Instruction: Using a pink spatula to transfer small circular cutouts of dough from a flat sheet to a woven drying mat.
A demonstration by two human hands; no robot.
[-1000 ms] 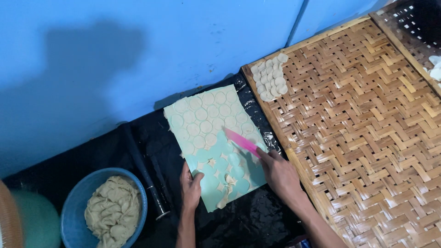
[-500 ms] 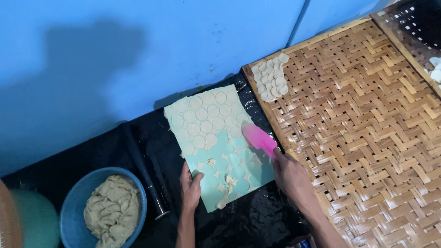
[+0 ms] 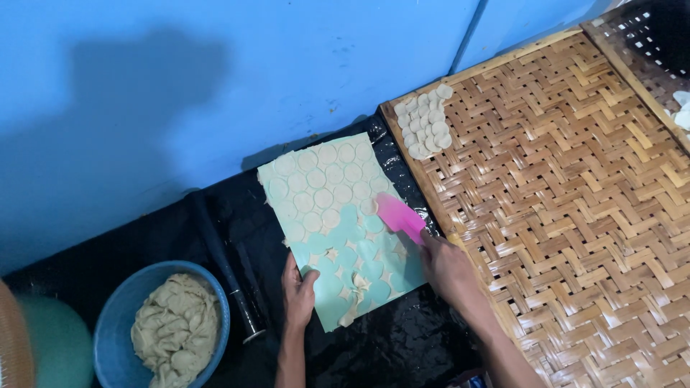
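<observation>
I look down and see my right hand closed around the handle of a pink scraper. The flat pink end lies on the right side of a pale green mat, touching a dough circle at the edge of the rows. My left hand is flat on the near left edge of the mat, with the thumb on top of it. It is pressing down and not wrapped around anything. The mat sits on a black plastic sheet in the middle of the scene, with its far end close to the blue wall. The far half of the mat is covered with rows of round dough circles. The near half shows bare green round spots, with little star-shaped dough scraps left between them. To the right of the mat is a big woven bamboo tray. Its left rim is just beside the mat. In the far left corner of the tray lies a small bunch of dough rounds, overlapping each other. To the left of the mat a dark rolling pin lies on the black sheet. Nearer and farther left is a blue bowl with a lump of tan dough inside. A green round thing sits at the far left edge, but it is too blurry for me to tell what it is.
</observation>
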